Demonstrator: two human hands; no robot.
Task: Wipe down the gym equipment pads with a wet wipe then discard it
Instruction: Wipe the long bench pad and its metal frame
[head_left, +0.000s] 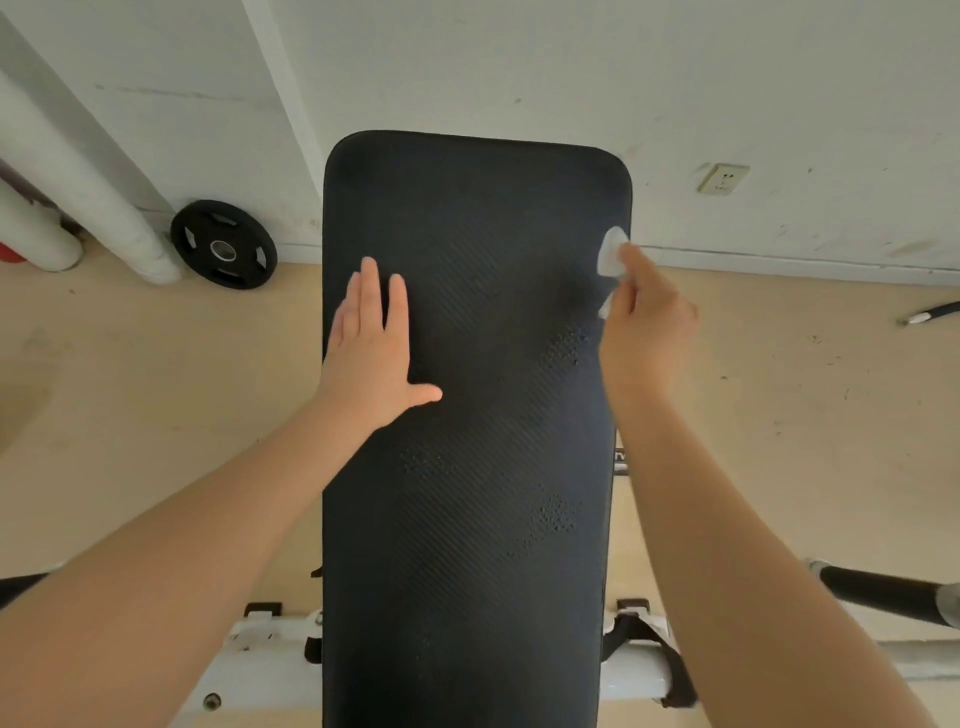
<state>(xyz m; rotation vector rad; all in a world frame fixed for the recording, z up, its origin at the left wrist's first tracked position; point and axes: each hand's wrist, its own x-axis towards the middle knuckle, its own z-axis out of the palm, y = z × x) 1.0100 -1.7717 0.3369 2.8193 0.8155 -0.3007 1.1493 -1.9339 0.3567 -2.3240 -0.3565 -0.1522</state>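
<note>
Left hand (371, 343): spread flat, palm down, fingers together and thumb out, pressed on the black pad (467, 415) near its left edge — it holds nothing.
Right hand (641, 332): closed on the wet wipe (612, 254), pinching it between the fingertips at the pad's right edge.
Wet wipe: bunched, pale and thin; most of it pokes out just beyond the fingertips, a small tail shows below them. It appears to touch the pad's edge, though contact is hard to confirm.
Pad: long, dark, finely textured surface running away from both hands toward the wall (519, 62), on a white frame (260, 660) nearer than the wrists.
Handling, wipe: likely very light, limp and damp — it will fold and slip under drag, so it seems better held wadded under several fingers than by one corner.
Handling, pad: probably firm with slight give; the grippy texture may snag the wipe.
Progress: wiping appears under way; discarding not yet done.
</note>
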